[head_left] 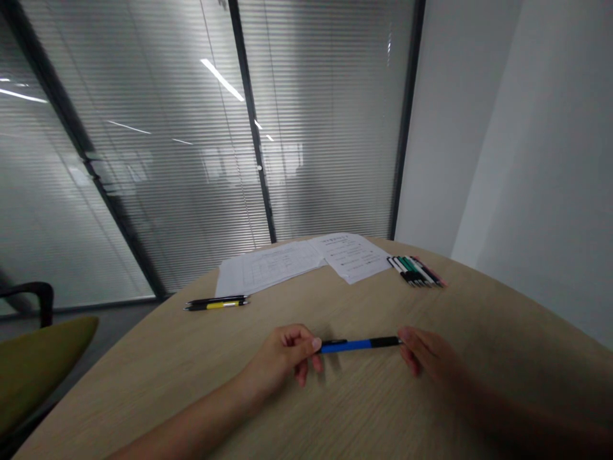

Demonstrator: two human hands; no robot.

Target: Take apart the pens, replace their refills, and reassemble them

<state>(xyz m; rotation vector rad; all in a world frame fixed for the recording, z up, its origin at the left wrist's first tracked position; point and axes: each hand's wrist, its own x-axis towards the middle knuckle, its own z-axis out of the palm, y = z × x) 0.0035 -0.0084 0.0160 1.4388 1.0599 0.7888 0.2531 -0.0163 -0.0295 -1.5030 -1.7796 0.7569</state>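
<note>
We honestly can't read the far papers [282, 263], print's way too tiny. The chair [45, 354] gets chopped by our view's left edge, and the left hand [282, 358] covers the left end of the blue pen [354, 345].

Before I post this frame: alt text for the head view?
A person's left hand and right hand hold opposite ends of a blue pen over a wood-grain table. Farther back lie printed papers, with two pens nearer on the left and a row of pens on the right.
</note>
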